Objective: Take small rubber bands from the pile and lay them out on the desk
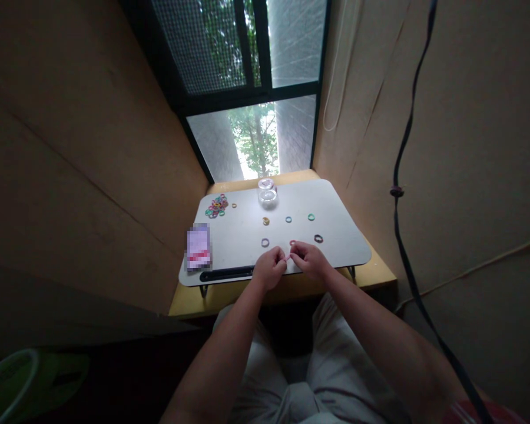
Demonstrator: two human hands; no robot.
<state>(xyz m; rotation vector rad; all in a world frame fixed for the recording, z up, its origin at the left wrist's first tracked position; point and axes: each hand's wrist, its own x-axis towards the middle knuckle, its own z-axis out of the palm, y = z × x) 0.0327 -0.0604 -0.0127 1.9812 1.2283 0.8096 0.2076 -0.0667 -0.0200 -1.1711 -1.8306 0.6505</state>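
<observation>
Near the front edge of the white lap table (238,247), a small pink hair tie (287,257) is pinched between both my hands. My left hand (269,268) grips one end with closed fingers, and my right hand (309,259) closes on the other. Just beyond the right fingers lies a red hair tie (292,242), partly covered. A lavender hair tie (265,242) and a dark one (318,238) lie to either side of it. Farther back are a yellow hair tie (265,221), a blue one (288,219) and a green one (311,217).
A pile of colourful hair ties (216,206) lies at the back left, a single orange one (234,205) beside it. A clear plastic jar (267,194) stands at the back. A blurred purple packet (198,246) is at the left. A black cord (396,191) hangs at the right.
</observation>
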